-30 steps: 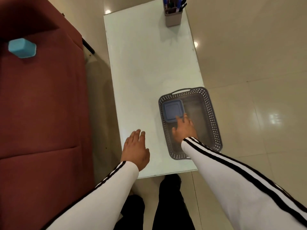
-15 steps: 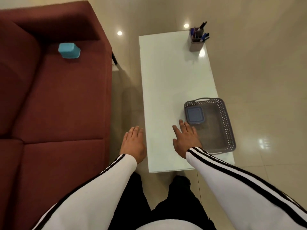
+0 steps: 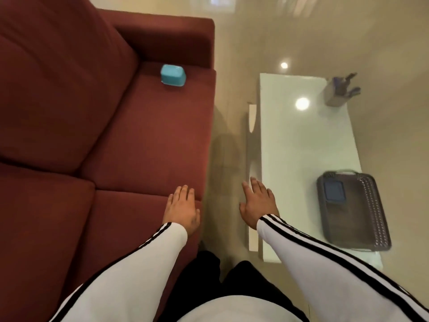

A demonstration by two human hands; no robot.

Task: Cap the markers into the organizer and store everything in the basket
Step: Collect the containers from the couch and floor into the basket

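Head view, layout. The sofa point(image 3: 116, 135) filled the 9 o'clock side; a small box point(image 3: 173, 75) sat on its seat at 11 o'clock, just beside the armrest. A strip of floor point(image 3: 228, 117) separated the sofa from the table point(image 3: 301, 147), which lay toward 3 o'clock. On the table, the organizer point(image 3: 335, 97) stood at the far end, 2 o'clock, with markers point(image 3: 348, 86) in it. The basket point(image 3: 373, 212) lay at the near end, 4 o'clock, with a lidded container point(image 3: 334, 190) in its far-left corner. The left grip point(image 3: 182, 211) lay over the sofa seat's front edge, the right grip point(image 3: 258, 205) over the table's near-left edge.
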